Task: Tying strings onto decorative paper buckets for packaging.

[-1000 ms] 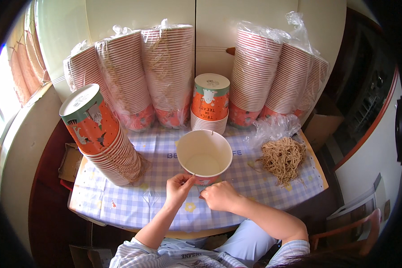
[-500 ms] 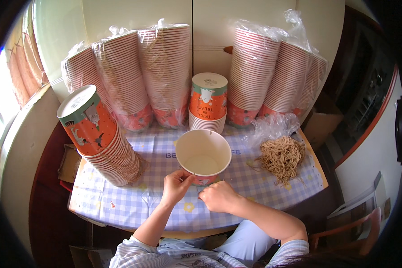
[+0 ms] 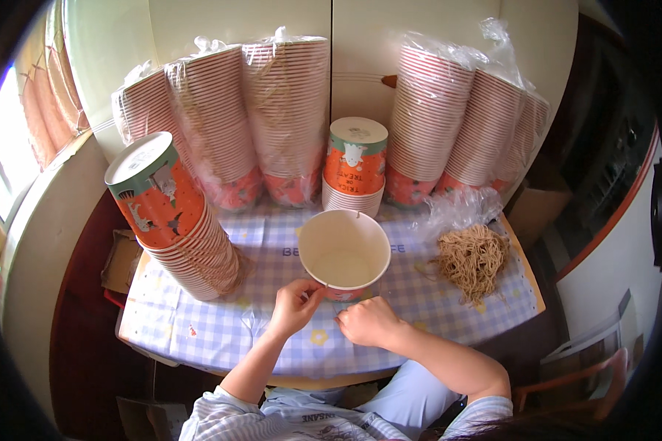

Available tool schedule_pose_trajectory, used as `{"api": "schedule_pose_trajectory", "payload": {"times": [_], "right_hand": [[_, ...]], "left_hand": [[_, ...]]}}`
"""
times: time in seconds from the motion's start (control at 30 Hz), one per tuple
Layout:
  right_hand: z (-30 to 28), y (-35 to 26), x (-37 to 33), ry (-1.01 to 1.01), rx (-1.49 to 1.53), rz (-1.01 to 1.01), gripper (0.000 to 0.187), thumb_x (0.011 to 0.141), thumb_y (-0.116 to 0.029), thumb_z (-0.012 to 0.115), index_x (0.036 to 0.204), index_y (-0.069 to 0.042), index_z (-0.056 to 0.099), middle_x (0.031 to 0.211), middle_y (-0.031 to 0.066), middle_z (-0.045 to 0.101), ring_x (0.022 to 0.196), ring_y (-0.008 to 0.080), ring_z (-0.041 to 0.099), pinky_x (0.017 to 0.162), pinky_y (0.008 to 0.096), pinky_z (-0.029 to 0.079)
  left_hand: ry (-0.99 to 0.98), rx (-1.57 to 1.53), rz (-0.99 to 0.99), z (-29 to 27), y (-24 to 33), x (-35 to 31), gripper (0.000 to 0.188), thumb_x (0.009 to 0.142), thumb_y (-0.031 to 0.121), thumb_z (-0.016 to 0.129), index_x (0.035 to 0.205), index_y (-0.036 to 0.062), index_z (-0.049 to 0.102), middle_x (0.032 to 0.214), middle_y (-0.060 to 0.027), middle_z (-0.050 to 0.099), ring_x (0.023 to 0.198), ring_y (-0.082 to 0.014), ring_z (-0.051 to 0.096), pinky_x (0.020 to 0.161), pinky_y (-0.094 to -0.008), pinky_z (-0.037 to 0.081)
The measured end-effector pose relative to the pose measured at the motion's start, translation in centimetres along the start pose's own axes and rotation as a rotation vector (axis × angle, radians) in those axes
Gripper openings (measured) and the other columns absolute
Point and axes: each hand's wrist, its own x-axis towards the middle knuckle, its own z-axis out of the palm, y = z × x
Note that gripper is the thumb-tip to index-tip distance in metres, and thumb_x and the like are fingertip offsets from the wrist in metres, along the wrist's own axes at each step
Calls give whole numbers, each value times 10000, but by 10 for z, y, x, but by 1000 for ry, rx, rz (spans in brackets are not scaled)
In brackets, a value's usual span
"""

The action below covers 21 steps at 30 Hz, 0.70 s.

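Note:
An open paper bucket (image 3: 343,246), white inside with an orange printed outside, stands upright on the table in front of me. At its near rim my left hand (image 3: 296,305) is closed in a pinch, thumb and fingertips on the edge. Just right of it, below the rim, my right hand (image 3: 370,322) is curled closed with the knuckles up. Whatever its fingers hold is hidden or too thin to name. A small brown mark shows on the bucket's far rim. To the right lies a tangled heap of tan cord (image 3: 472,259).
A leaning stack of upside-down printed buckets (image 3: 162,206) stands left, with cord hanging by it. A shorter stack (image 3: 356,165) is behind the open bucket. Tall plastic-wrapped stacks (image 3: 287,110) line the back. Crumpled clear plastic (image 3: 460,208) lies behind the cord on the checked tablecloth (image 3: 257,323).
The whole view has shifted slightly, so everything sits a little farther right. Both hands keep nearly the same pose at the bucket's near rim.

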Motion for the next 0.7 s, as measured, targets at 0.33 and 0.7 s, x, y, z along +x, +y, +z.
{"api": "schedule_pose_trajectory", "payload": {"times": [0.33,0.7], "right_hand": [[2,-3,3,0,79,-51,149,684,-154,501,583,-94,592,535,112,582,498,243,599,448,370,470],[-6,-7,1,150,49,-98,181,718,-200,546,568,-101,552,517,81,567,483,215,588,441,344,461]], "left_hand": [[246,368,338,18,6,-2,91,674,0,604,716,32,529,672,-91,537,571,-248,507,501,-332,417],[269,388,340,14,7,1,125,672,5,619,779,35,562,738,-87,578,663,-260,551,594,-344,453]]}}
